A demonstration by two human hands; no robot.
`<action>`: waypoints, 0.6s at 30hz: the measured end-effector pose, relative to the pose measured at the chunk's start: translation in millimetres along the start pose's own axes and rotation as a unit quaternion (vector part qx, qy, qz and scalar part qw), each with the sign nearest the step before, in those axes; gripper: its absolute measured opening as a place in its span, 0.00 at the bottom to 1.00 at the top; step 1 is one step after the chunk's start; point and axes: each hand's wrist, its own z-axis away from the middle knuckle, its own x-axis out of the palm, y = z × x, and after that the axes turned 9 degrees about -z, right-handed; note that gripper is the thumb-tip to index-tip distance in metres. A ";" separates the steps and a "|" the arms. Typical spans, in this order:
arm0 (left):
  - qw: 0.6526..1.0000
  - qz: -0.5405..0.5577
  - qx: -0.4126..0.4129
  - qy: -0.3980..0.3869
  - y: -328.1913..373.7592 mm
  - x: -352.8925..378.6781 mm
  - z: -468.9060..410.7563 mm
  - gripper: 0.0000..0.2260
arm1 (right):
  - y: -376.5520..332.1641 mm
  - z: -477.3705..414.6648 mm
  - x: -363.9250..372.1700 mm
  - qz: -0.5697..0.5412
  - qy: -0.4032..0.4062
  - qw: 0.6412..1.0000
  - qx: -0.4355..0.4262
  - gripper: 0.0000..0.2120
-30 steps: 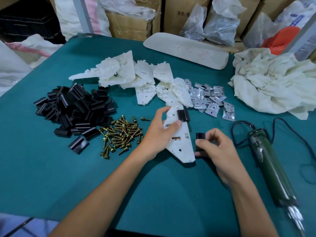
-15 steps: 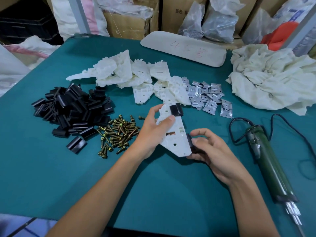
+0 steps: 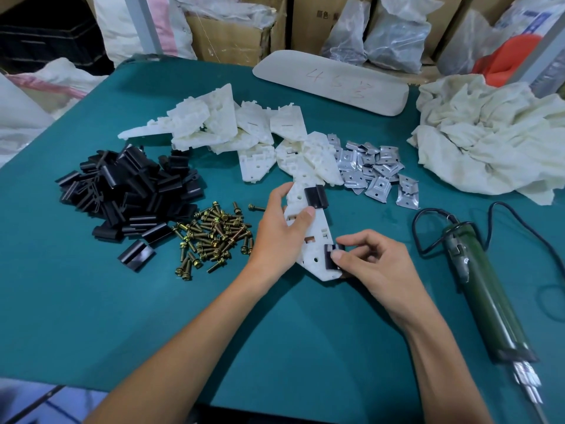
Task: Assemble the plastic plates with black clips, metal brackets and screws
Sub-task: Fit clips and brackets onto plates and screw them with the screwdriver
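Note:
My left hand (image 3: 279, 232) grips a white plastic plate (image 3: 315, 237) by its left edge, thumb on top. One black clip (image 3: 316, 195) sits on the plate's far right edge. My right hand (image 3: 371, 264) pinches a second black clip (image 3: 331, 255) onto the plate's near right edge. A heap of black clips (image 3: 128, 191) lies at the left, brass screws (image 3: 214, 237) beside it, white plates (image 3: 244, 133) farther back, and metal brackets (image 3: 373, 169) to the right of them.
A green electric screwdriver (image 3: 483, 289) with a black cord lies at the right on the teal table (image 3: 91, 316). A crumpled white cloth (image 3: 495, 139) fills the far right. A long white panel (image 3: 330, 82) lies at the back; boxes and bags stand behind.
My right hand brought the second black clip from beside the plate onto its near right edge. The left hand tilted and shifted the plate slightly.

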 end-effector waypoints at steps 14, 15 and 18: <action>0.998 0.060 0.004 0.005 5.4 -3.5 4.1 0.20 | -0.4 -3.2 -3.0 -0.127 -0.003 0.989 0.077 0.06; 0.998 0.063 0.004 0.004 6.1 -3.5 4.1 0.20 | -1.2 -3.2 -3.5 -0.130 -0.012 0.988 0.084 0.06; 0.998 0.069 0.005 -0.003 6.6 -3.6 4.7 0.20 | -3.1 -2.1 -3.9 -0.136 -0.055 0.984 0.102 0.10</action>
